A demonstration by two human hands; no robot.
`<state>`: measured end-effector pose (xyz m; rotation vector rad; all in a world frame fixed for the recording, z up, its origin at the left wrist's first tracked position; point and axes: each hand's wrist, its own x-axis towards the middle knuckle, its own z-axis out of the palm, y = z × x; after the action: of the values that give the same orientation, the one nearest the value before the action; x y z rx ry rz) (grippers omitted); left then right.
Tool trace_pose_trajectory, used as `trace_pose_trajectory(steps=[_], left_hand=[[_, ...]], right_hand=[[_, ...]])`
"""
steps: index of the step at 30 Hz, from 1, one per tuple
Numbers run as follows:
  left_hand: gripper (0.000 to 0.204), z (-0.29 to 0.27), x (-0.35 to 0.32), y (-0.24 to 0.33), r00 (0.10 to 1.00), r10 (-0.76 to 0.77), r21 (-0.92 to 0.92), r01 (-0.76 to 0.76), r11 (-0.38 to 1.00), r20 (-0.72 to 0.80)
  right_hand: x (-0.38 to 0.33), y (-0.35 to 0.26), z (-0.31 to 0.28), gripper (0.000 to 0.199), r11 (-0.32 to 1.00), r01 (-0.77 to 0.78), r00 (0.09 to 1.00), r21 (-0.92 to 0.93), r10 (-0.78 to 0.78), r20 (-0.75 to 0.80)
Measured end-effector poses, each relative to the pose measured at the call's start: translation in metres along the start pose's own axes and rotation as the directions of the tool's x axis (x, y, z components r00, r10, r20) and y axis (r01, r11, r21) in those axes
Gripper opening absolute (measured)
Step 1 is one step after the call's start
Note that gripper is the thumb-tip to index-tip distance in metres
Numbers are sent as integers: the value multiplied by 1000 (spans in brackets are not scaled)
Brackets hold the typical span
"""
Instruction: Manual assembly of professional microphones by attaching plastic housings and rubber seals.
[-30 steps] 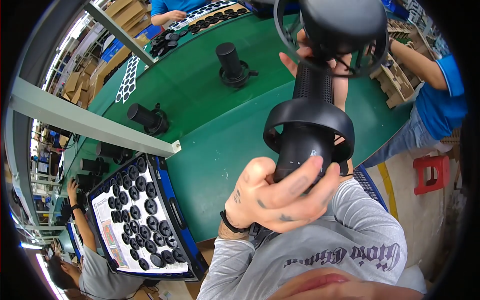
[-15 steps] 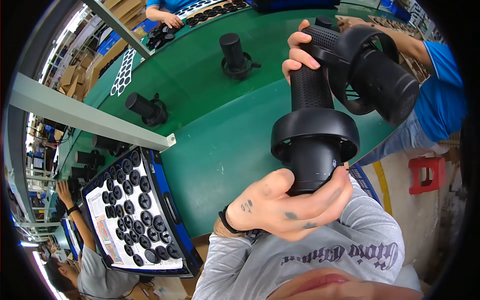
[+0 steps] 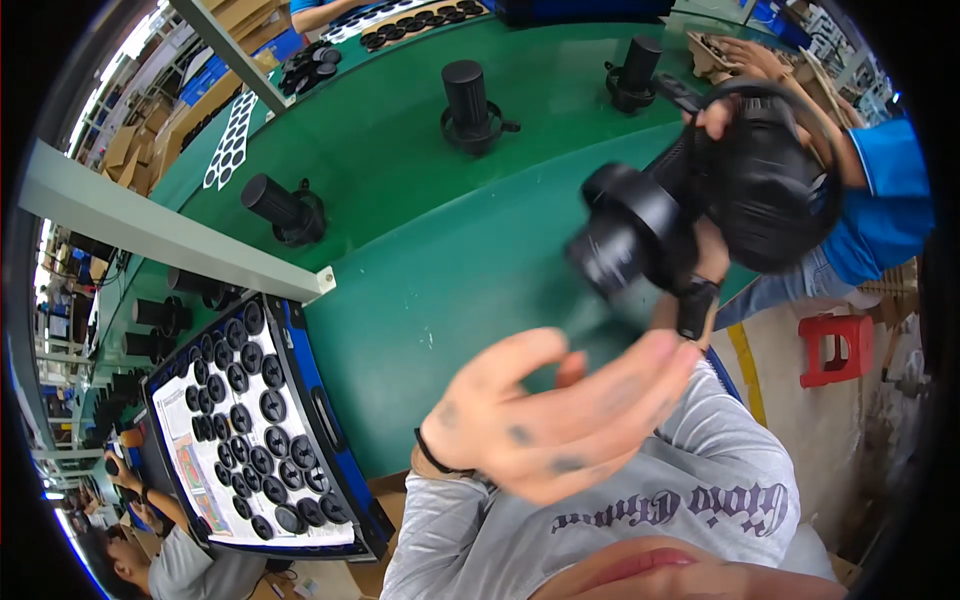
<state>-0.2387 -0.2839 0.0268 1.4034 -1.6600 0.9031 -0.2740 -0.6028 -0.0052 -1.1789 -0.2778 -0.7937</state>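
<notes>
My left hand (image 3: pixel 545 425) hangs with fingers and thumb apart, holding nothing, in front of my grey shirt. My right hand (image 3: pixel 714 118) is wrapped round two black ringed cylinders and mostly hidden behind them. One ringed cylinder (image 3: pixel 645 215), blurred by motion, points its smooth end down to the left, a short way above my left hand. The other, larger-looking ringed cylinder (image 3: pixel 765 180) is on the right side. Both are off the green work surface (image 3: pixel 430 330).
Similar ringed cylinders (image 3: pixel 465 95) stand along the green surface, another (image 3: pixel 635 75) at the back right. A blue-edged tray (image 3: pixel 325 420) of round black parts sits left, beside a metal post (image 3: pixel 180 235). A co-worker's hand (image 3: pixel 755 60) is at a carton; a red stool (image 3: pixel 836 350) stands right.
My left hand has let go of the nearer ringed cylinder and sits slightly lower. Both cylinders have swung, the nearer one tilting, in my right hand. The cylinder at the back right now shows fully.
</notes>
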Motion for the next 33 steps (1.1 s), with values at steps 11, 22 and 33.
trace_pose_trajectory(steps=[11, 22, 33], left_hand=[[22, -45, -12, -35, 993, -37, -43, 33, 999, -108], [18, -59, -13, -39, 986, -117, -129, 132, 983, 117], [15, -56, -18, -43, 983, -176, -85, 181, 980, 58]], right_hand=[[17, -7, -80, 47, -238, 183, 982, -954, 6, 187], [-6, -30, -143, 32, -50, -184, 921, -982, -357, -155], [-24, -33, -121, 38, -535, -260, 963, -804, -200, -178]])
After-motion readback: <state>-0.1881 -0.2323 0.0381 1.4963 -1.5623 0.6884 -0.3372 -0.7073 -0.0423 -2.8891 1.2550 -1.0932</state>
